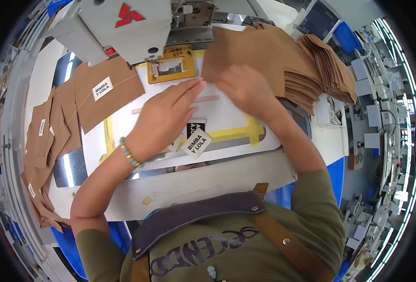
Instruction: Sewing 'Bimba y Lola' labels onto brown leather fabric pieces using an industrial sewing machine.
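Observation:
My left hand (163,117), fingers stretched and thumb apart, reaches over the white sheet (236,111) with yellow tape, its fingertips at the lower corner of a brown cut piece (245,47). My right hand (241,89) has its fingers bent onto that corner, apparently gripping it; the fingertips are partly hidden. A pale strip (207,98) lies below the hands. Small white label patches (196,138) and a black one (196,124) lie nearer me. Above sits a yellow plate with a window (170,70), under the white sewing machine head (100,23).
Brown pieces with white labels (67,113) lie spread at left. Thick brown stacks (325,70) stand at right, beside a small white tray (331,113). A screen (316,21) is at the back right. Blue bins (332,174) sit beside and under the table edge.

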`<action>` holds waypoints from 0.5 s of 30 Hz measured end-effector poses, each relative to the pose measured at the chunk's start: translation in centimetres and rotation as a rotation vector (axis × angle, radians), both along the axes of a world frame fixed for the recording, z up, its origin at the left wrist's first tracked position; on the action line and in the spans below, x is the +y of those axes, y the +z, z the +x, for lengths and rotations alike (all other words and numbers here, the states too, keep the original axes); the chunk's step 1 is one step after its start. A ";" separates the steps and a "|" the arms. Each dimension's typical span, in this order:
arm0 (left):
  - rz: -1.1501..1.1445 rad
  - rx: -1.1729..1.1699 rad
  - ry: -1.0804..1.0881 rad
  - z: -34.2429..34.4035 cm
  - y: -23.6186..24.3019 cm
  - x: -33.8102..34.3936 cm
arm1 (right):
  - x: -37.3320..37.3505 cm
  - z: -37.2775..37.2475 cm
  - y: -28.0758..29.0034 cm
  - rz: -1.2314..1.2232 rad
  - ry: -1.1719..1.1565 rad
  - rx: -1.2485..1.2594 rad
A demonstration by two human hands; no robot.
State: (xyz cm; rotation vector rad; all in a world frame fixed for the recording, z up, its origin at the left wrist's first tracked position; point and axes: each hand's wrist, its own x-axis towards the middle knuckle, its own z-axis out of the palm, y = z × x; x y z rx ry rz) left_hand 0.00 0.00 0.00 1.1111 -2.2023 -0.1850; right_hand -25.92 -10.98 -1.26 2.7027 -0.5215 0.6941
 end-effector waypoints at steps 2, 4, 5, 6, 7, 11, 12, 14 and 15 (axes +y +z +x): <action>-0.080 -0.008 0.048 -1.2 -1.5 -1.0 | 1.4 1.1 -0.3 -0.014 0.178 0.027; -0.046 -0.102 0.048 0.3 -2.5 -1.9 | 1.9 2.2 -1.0 0.007 0.181 0.043; -0.013 -0.184 0.046 1.3 -2.9 -2.1 | 2.1 2.7 -1.3 0.026 0.184 0.071; -0.105 -0.198 0.031 1.8 -2.7 -2.2 | 2.1 2.7 -1.4 0.029 0.190 0.069; -0.101 -0.200 0.036 2.4 -2.9 -2.2 | 2.0 2.5 -1.5 0.076 0.123 0.030; -0.251 -0.351 0.094 5.9 -3.2 -1.0 | 3.0 0.6 -0.8 0.245 -0.096 0.064; -0.266 -0.377 0.125 6.9 -3.2 -0.7 | 3.3 0.3 -0.8 0.250 -0.091 0.059; -0.244 -0.436 0.185 8.8 -3.4 0.2 | 3.8 0.1 -1.1 0.339 -0.165 0.149; -0.239 -0.439 0.181 9.3 -3.5 0.4 | 3.8 0.2 -1.4 0.345 -0.166 0.146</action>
